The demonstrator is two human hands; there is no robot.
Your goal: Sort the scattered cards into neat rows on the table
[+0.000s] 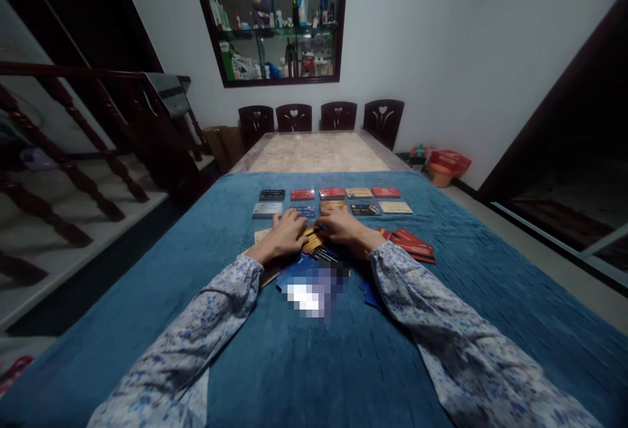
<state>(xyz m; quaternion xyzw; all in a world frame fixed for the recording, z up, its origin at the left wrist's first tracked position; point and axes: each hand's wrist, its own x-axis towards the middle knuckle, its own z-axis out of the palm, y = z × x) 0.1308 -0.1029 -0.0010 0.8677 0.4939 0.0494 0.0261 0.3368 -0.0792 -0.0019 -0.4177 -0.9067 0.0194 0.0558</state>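
Observation:
My left hand (285, 237) lies over a loose pile of cards, fingers apart, its thumb near a yellow card (314, 239). Close by on the right, my right hand (343, 226) has its fingers curled at the upper edge of that yellow card; what they hold, if anything, is hidden. Below the hands spread blue cards (297, 272) and a black card (328, 255). Part of the pile is blurred out. Beyond the hands, card stacks form two rows, among them a blue stack (303, 211) and a tan stack (334, 206), both close to my fingertips.
Fanned red cards (411, 245) lie right of my right wrist. In the rows are a black stack (272, 195), a red stack (386, 192) and a cream stack (396, 207). A blue cloth (196, 271) covers the near table. Chairs (338, 116) stand at its far end.

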